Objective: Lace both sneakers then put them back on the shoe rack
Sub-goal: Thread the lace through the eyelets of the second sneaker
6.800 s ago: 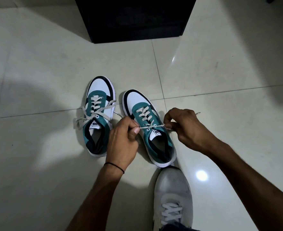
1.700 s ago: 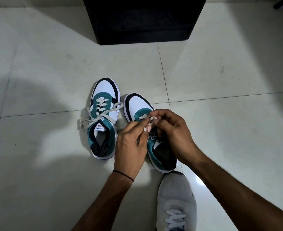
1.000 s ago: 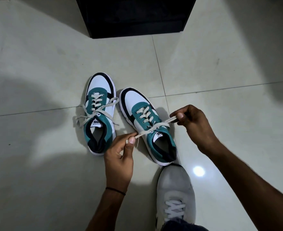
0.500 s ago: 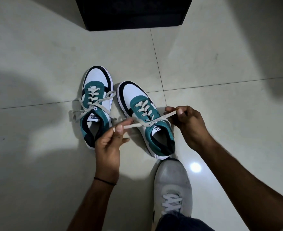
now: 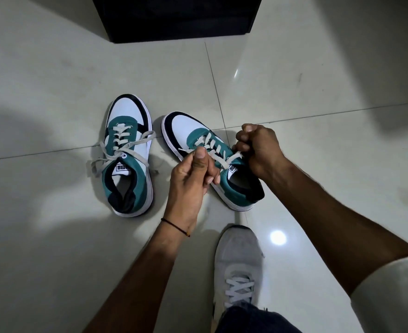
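- Sneakers in teal, white and black stand side by side on the pale tiled floor (image 5: 54, 75), toes pointing away from the person; nearest the camera, though, is a grey worn shoe (image 5: 239, 263) on the person's foot, with a dark trouser hem just over it
- left hand (image 5: 188, 179), a thin black wrist band (image 5: 175, 227) behind it, is closed with thumb pressed on the fingers, pinching one end of the cream lace (image 5: 218, 156) just beside the right sneaker (image 5: 212, 159)
- right hand (image 5: 260, 150) is curled tight on the other end of that lace, over the sneaker's far side near the tongue; a pale sleeve (image 5: 390, 292) shows at the frame's right edge
- the right sneaker sits angled, its toe leaning toward its mate; the lace crosses through its eyelets, and the two ends run out to the hands
- left sneaker (image 5: 128, 155) stands just beside it, apart from both hands; its lace ends lie loose, spilling over both sides onto the floor
- farthest off, well apart from the shoes, a black shoe rack (image 5: 179, 18) stands at the top edge; its inside is too dark to tell
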